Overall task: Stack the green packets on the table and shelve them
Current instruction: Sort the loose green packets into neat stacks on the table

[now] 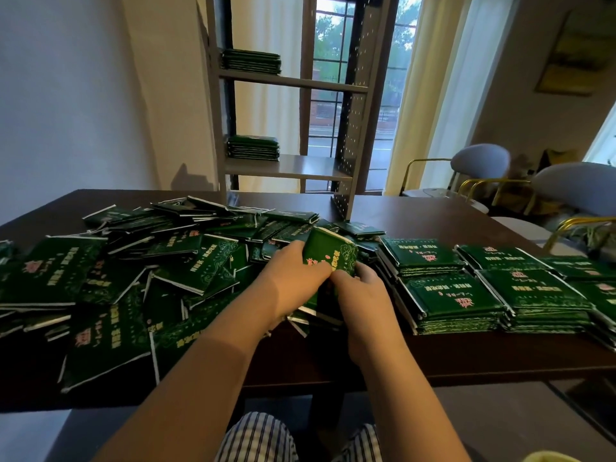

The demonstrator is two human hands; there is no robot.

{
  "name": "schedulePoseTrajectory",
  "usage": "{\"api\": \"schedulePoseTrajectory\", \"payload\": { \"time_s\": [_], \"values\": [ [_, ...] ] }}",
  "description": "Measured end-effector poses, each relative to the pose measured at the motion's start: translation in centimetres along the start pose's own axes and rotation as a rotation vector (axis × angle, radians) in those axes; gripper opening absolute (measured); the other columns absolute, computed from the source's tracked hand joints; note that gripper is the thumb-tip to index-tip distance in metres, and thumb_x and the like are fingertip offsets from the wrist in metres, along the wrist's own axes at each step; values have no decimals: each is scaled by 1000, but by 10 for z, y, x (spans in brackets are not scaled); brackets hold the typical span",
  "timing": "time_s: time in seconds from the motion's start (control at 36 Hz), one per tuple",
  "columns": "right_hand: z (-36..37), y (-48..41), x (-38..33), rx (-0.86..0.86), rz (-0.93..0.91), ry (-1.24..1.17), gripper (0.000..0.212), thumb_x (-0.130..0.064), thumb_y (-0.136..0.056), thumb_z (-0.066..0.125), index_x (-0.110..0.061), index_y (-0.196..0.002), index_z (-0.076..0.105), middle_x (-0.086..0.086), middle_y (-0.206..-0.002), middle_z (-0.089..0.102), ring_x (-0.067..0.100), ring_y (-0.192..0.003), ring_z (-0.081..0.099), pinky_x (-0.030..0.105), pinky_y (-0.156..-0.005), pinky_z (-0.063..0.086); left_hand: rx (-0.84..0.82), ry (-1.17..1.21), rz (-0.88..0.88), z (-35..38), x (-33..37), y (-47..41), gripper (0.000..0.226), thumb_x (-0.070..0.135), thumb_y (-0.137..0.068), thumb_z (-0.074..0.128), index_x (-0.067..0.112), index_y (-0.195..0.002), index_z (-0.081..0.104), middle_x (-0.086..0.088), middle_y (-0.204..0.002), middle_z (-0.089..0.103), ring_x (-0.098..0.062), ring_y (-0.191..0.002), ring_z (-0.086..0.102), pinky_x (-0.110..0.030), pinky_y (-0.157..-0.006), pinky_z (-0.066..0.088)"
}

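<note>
A bundle of green packets stands tilted up at the middle of the dark table. My left hand grips its left side and my right hand holds its lower right edge. A loose heap of green packets covers the table's left half. Neat stacks of packets sit in rows on the right. The grey shelf unit behind the table carries one stack on an upper shelf and another on the lower shelf.
Two grey chairs with gold frames stand at the table's right end. A window with curtains is behind the shelf. The right parts of both shelves are bare. My striped trousers show below the table's front edge.
</note>
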State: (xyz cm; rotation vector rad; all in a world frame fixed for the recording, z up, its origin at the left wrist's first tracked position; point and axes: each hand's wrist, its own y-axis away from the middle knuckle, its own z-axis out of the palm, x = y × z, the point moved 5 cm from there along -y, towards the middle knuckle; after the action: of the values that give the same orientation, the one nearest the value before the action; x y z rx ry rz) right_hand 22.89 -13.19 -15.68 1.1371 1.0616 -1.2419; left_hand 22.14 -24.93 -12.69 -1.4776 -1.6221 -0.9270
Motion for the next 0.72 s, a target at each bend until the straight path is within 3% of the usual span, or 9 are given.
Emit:
{"api": "schedulePoseTrajectory", "payload": {
  "time_s": [0.11, 0.22, 0.33, 0.53, 0.61, 0.67, 0.72],
  "values": [
    [2, -2, -3, 2, -30, 24, 22, -9, -90, 57, -20, -104, 69, 5, -95, 75, 13, -79, 69, 19, -59, 51, -30, 31, -27, 0, -5, -4, 22, 28, -91, 59, 20, -112, 59, -5, -108, 68, -22, -99, 67, -47, -95, 54],
    [2, -3, 1, 27, 11, -21, 21, -9, -87, 60, -17, -104, 69, 6, -91, 74, 22, -82, 71, 33, -64, 56, -87, 42, -47, -2, -9, -5, 32, 32, -92, 59, 23, -123, 54, -2, -112, 66, -20, -104, 64, -44, -99, 50],
    [5, -1, 3, 18, 16, -97, 21, -8, -87, 62, -15, -106, 69, 5, -87, 73, 21, -79, 70, 30, -62, 56, -88, 102, -35, -3, -11, -8, 41, 27, -91, 63, 23, -130, 51, -2, -112, 66, -19, -104, 64, -43, -99, 50],
    [4, -4, -17, -37, -111, -16, 39, -20, -90, 66, -42, -121, 57, -11, -105, 70, 6, -95, 69, 20, -72, 53, 27, 491, 13, -6, -12, -13, 60, 5, -84, 68, 28, -135, 49, -7, -111, 70, -26, -99, 70, -50, -92, 57],
    [2, -6, -18, -84, -92, 57, 67, -31, -87, 71, -43, -144, 38, -13, -120, 61, 10, -107, 63, 40, -94, 55, 113, 745, 4, -11, -12, -14, 73, -9, -81, 63, 27, -141, 43, -13, -114, 69, -30, -99, 70, -48, -79, 61],
    [1, -6, -16, -116, -72, 54, 67, -35, -82, 77, -45, -138, 44, -14, -116, 63, 12, -105, 64, 46, -96, 54, 148, 916, -11, -15, -12, -15, 74, -15, -80, 57, 25, -141, 43, -18, -118, 66, -35, -103, 68, -50, -76, 60],
    [1, -6, -14, -155, -79, 23, 59, -30, -78, 82, -45, -126, 51, -9, -112, 69, 12, -98, 69, 37, -86, 58, 153, 1023, -11, -17, -10, -14, 71, -18, -80, 51, 22, -139, 44, -22, -123, 63, -40, -106, 66, -58, -81, 58]
  ]
}}
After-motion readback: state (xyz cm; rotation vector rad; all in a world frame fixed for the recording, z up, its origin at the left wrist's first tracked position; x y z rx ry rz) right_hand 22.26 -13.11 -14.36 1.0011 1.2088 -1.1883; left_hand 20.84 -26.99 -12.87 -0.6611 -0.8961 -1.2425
